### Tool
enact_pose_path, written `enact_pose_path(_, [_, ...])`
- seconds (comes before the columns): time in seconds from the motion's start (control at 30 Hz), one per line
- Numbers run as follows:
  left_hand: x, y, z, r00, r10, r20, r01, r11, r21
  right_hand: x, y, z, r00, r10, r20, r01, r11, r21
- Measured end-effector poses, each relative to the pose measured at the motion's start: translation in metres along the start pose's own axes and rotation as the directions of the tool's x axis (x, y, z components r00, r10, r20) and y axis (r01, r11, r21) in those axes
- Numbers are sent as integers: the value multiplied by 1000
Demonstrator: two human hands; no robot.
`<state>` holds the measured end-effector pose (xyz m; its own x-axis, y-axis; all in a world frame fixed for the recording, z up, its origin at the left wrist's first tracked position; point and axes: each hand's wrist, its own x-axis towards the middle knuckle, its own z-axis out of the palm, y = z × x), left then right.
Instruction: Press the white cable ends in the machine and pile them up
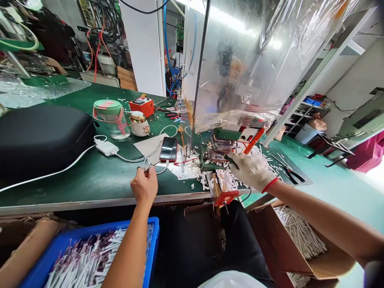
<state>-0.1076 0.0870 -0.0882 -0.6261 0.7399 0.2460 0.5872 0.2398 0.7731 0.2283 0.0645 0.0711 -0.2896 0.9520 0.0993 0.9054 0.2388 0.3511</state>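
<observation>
My left hand (144, 185) is bare and closed in a pinch above the bench's front edge. Something small may be between its fingertips, but I cannot make it out. A phone (169, 149) with a white cable plugged in lies just beyond it. My right hand (253, 170) wears a white knitted glove with a red cuff. Its fingers are bent together at the side of a small bench machine's metal block (218, 155); what they grip is hidden. White scraps (229, 180) litter the machine's base, above a red plate (226, 197) at the bench edge.
A clear plastic-wrapped shield (237, 68) hangs over the machine. Pliers (291, 174) lie at right. On the left stand a lidded jar (111, 120), a white cup (139, 125), a red box (142, 106) and a black case (45, 140). Below are a blue bin (153, 240) and a carton (276, 236) of strips.
</observation>
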Motion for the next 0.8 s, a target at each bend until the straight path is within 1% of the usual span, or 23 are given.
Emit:
enact_pose_path(0.03, [1,-1,0,1000,-7,7,7,1000,-9,-7,3,11,998,-12,-57,14,999,32])
enact_pose_path(0.1, [1,-2,0,1000,-18,22,18,1000,-18,-23,11,39,985,-105,-138,117,990,84])
enact_pose_path(0.17, [1,-2,-1,999,-23,47,24,1000,-19,-36,21,68,965,-220,-142,237,965,116])
enact_pose_path(0.2, [2,-1,-3,998,-22,64,23,1000,-16,-40,25,82,957,-260,-128,276,952,130])
enact_pose_path(0.27, [4,3,-5,996,-6,92,6,1000,2,-41,32,105,956,-271,-111,287,943,170])
enact_pose_path(0.33, [10,11,-5,994,33,102,-37,999,37,-35,32,121,962,-233,-141,260,939,224])
enact_pose_path(0.43, [28,33,6,985,122,118,-135,984,112,-22,21,133,960,-201,-197,251,929,271])
enact_pose_path(0.5, [43,50,23,972,174,160,-199,967,160,-17,11,136,964,-171,-204,224,935,274])
enact_pose_path(0.57, [57,66,43,955,200,217,-245,948,203,-18,4,139,974,-98,-205,155,945,287])
enact_pose_path(0.63, [69,80,65,944,195,264,-261,934,242,-23,2,144,972,-20,-235,97,943,317])
enact_pose_path(0.7, [78,89,82,942,164,292,-248,927,281,-33,5,150,956,24,-291,87,929,360])
enact_pose_path(0.8, [87,96,97,941,107,321,-215,922,322,-53,16,154,933,61,-355,103,900,425])
